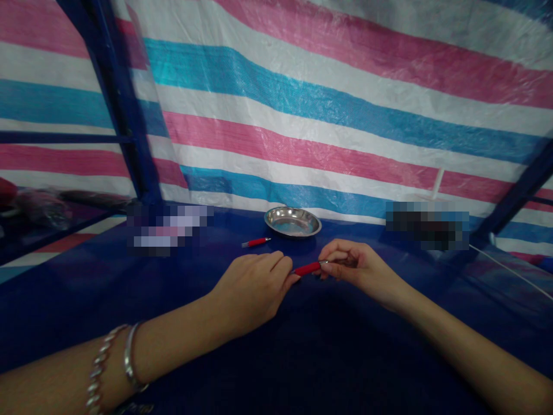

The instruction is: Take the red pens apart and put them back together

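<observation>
A red pen (307, 268) is held level between my two hands, above the blue table (345, 357). My left hand (254, 285) is closed round its left end, which the fingers hide. At the silver tip, the thumb and fingers of my right hand (352, 264) pinch the pen's other end. Just beyond my left hand, a second red pen (256, 242) with silver ends lies on the table. Behind both hands stands a shallow round metal dish (292, 222); whether small parts lie in it I cannot tell.
Blurred-out items lie at the back left (170, 227) and back right (427, 225) of the table. Blue metal posts (112, 92) frame the sides, and a striped plastic sheet (302, 109) hangs behind. At far left, a shelf (86, 225) holds plastic-wrapped things.
</observation>
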`<move>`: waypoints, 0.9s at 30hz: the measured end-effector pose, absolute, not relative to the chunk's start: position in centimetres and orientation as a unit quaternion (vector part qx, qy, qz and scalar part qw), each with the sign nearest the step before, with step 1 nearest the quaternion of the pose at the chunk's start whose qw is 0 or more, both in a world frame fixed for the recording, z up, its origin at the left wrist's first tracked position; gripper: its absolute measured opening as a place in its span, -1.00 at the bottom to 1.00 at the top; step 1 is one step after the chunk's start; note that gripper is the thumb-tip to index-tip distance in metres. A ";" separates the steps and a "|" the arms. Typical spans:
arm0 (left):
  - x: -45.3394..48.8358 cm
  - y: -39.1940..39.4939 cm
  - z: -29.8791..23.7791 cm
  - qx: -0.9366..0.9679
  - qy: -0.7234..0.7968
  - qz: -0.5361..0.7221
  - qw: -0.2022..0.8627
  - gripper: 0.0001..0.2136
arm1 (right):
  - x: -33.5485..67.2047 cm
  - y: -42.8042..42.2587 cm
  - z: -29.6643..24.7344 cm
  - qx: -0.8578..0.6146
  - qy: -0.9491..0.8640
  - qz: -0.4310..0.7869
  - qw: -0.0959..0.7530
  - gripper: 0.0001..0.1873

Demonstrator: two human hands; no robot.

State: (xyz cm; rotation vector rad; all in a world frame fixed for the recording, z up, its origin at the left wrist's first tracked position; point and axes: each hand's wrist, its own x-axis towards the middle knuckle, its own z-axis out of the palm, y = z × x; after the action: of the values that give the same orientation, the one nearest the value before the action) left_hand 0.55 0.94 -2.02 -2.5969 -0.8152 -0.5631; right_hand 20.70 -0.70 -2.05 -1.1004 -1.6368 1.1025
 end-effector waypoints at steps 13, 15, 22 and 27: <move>0.7 0.7 -1.9 -0.921 -0.285 -0.196 0.179 -0.78 | 20.8 -0.6 -2.2 -0.437 -0.660 0.454 0.409 -0.85; 0.7 0.7 -1.9 -0.921 -0.283 -0.195 0.181 -0.79 | 20.8 -0.7 -2.2 -0.437 -0.666 0.456 0.396 -0.86; 0.6 0.6 -2.0 -0.920 -0.276 -0.204 0.190 -0.81 | 20.7 -0.8 -2.0 -0.456 -0.705 0.413 0.353 -0.78; 0.6 0.6 -2.0 -0.923 -0.279 -0.195 0.179 -0.80 | 20.7 -0.7 -2.1 -0.456 -0.709 0.400 0.359 -0.74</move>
State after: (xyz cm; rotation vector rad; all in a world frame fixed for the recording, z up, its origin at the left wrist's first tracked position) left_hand 0.61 0.59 -1.97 -2.6098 -0.7882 -0.5499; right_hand 20.66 -0.68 -2.13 -1.1767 -1.8290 1.0314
